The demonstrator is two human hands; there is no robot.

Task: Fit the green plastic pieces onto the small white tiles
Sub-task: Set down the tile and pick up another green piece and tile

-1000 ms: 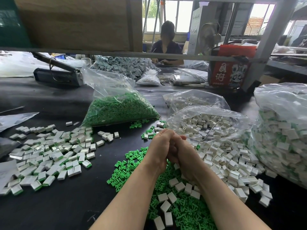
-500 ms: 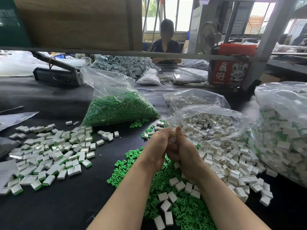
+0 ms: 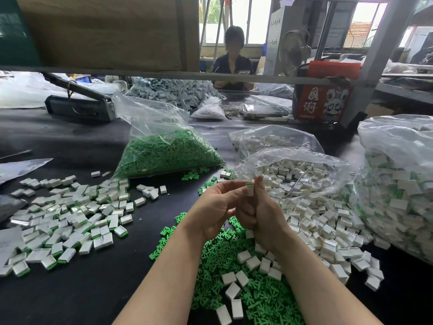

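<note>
Above the black table, my left hand (image 3: pixel 216 207) and my right hand (image 3: pixel 266 216) meet around one small white tile (image 3: pixel 249 190) with a green piece on its top edge. My left fingertips touch its left side, my right thumb stands against its right side, and together they pinch it. My right fingers are curled below it. Under my wrists lies a heap of loose green plastic pieces (image 3: pixel 236 299) with a few white tiles on it. To the right spreads a pile of bare white tiles (image 3: pixel 323 221).
Fitted tiles with green edges (image 3: pixel 70 221) are scattered at the left. Behind stand a bag of green pieces (image 3: pixel 164 151), an open bag of white tiles (image 3: pixel 295 170) and a large bag of fitted tiles (image 3: pixel 398 188) at the right. A person (image 3: pixel 234 59) sits across the table.
My hands were clasped tightly together. They have now parted at the top, my left fingers have straightened out, and the tile with its green piece shows between them.
</note>
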